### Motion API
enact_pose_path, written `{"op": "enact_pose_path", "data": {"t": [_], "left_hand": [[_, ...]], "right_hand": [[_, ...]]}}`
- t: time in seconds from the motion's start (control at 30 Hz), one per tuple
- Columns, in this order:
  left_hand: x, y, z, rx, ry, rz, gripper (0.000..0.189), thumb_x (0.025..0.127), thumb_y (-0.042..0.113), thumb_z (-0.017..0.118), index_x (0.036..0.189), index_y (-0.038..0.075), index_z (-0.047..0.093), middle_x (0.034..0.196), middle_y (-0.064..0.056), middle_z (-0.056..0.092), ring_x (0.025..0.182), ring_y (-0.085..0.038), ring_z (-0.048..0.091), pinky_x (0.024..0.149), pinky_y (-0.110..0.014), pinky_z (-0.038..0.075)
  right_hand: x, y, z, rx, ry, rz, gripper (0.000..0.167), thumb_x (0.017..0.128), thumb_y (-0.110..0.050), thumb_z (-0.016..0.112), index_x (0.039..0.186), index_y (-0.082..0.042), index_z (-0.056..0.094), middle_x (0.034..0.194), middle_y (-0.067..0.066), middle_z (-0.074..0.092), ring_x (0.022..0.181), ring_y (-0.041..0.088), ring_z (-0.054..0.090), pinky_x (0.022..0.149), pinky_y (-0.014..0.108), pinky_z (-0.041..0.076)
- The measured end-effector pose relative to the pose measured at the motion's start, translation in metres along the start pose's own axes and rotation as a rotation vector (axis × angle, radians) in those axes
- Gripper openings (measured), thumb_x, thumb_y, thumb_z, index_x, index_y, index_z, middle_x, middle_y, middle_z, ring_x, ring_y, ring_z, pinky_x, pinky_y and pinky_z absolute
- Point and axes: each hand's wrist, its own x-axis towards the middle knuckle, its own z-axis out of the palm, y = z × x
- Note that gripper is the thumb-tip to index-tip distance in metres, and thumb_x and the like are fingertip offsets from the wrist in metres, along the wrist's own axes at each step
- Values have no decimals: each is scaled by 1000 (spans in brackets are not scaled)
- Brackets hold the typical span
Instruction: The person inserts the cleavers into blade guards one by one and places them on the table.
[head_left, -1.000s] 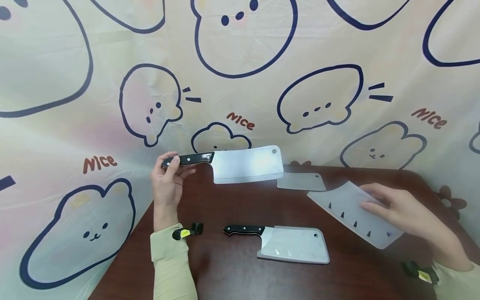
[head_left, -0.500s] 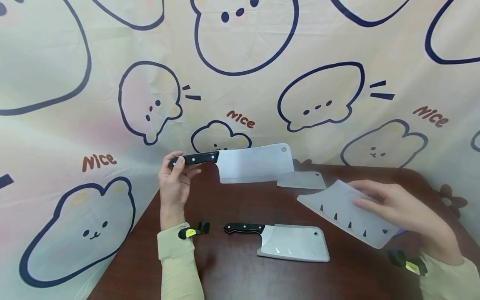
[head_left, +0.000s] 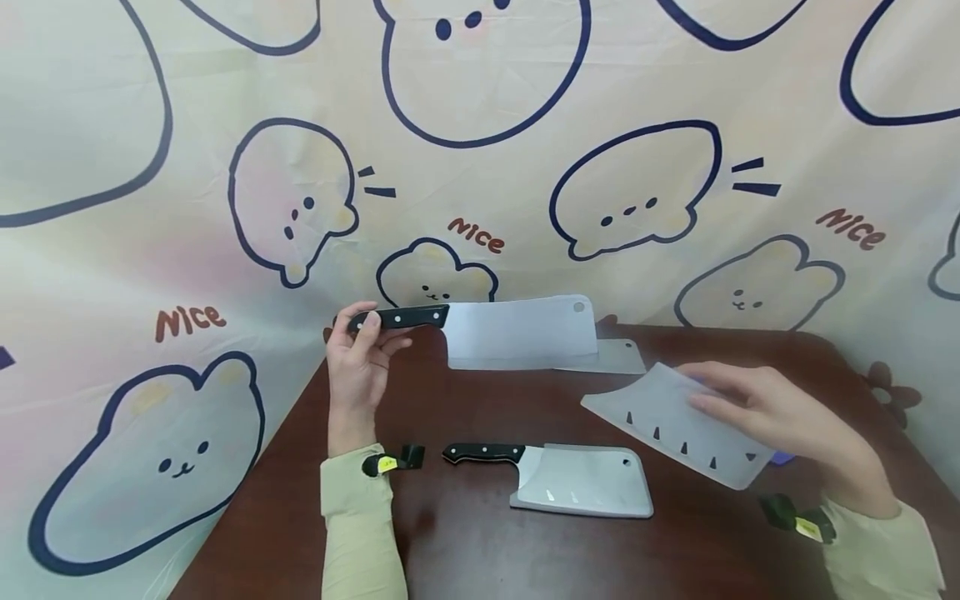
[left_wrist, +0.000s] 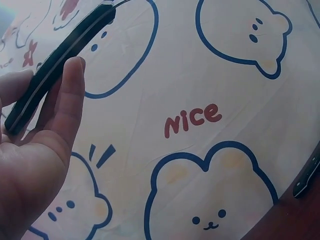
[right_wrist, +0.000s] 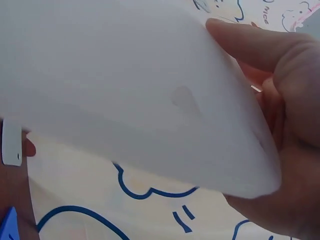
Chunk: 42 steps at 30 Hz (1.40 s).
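My left hand (head_left: 358, 367) grips the end of the black riveted handle of a cleaver (head_left: 517, 333), thumb on its near side. Its broad blade is level, edge down, pointing right above the table. In the left wrist view the handle (left_wrist: 60, 65) lies between thumb and fingers. My right hand (head_left: 772, 408) pinches a translucent white blade guard (head_left: 667, 417) by its upper right edge. Triangular slots run along the guard's lower side, and it tilts down to the right. In the right wrist view the guard (right_wrist: 125, 90) fills much of the picture. A gap separates blade and guard.
A second cleaver (head_left: 483, 452), its blade inside a white guard (head_left: 592, 483), lies on the dark brown table (head_left: 525, 558). Another flat white guard (head_left: 618, 357) lies at the back, partly behind the held blade. Something purple-blue (head_left: 782, 457) shows behind my right hand. A cartoon-print curtain (head_left: 525, 192) surrounds the table.
My left hand has moved rightward with the cleaver, whose blade is now more level. My right hand has brought the guard leftward, closer to the blade tip. The table items stay put.
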Motion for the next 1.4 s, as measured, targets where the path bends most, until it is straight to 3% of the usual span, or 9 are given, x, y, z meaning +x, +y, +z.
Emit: {"op": "enact_pose_path", "data": {"t": [0.2,0.4,0.57,0.77,0.93,1.17,1.4], "left_hand": [[3,-4,5,9,-22,-14,28,96,18,63,120,7,54,109,-13,57,86,-22,75,73,-32,60],[3,-5,7,19,-29,-12,26,97,18,61,120,8,54,107,-12,60,86,-21,75,73,-32,60],[3,-6,10,8,-44,-19,25,97,18,62,118,8,54,109,-12,57,87,-21,75,73,-32,60],[1,-9,19,15,-55,-45,26,97,20,62,119,9,53,112,-13,58,87,-21,75,73,-32,60],[1,-12,25,22,-79,-52,22,98,19,59,118,11,53,106,-10,64,85,-19,75,73,-31,60],[0,-15,28,30,-93,-56,23,98,21,60,117,11,54,105,-10,66,85,-19,75,72,-31,60],[0,-16,30,37,-75,-58,24,97,22,61,117,11,54,107,-12,65,87,-22,75,72,-31,60]], "right_hand": [[3,-4,2,0,-38,45,38,97,-35,61,134,-26,60,129,0,66,110,1,61,83,23,54],[4,-4,4,5,-20,30,38,97,-32,61,134,-24,60,130,1,66,108,-7,59,83,23,54],[6,-3,7,53,-6,-11,38,96,-25,63,134,-23,60,124,2,69,100,-5,63,75,23,55],[6,1,7,46,-17,27,38,98,-30,60,136,-28,58,127,-1,67,101,-4,61,75,23,54],[5,2,7,110,-21,26,38,98,-26,60,136,-26,58,125,2,67,96,-3,65,70,24,56],[6,0,6,71,-27,56,38,97,-31,60,134,-24,60,129,4,66,104,-9,59,76,22,55],[9,-1,9,66,-20,16,37,97,-27,62,133,-22,61,125,4,68,100,-4,63,75,23,55]]}}
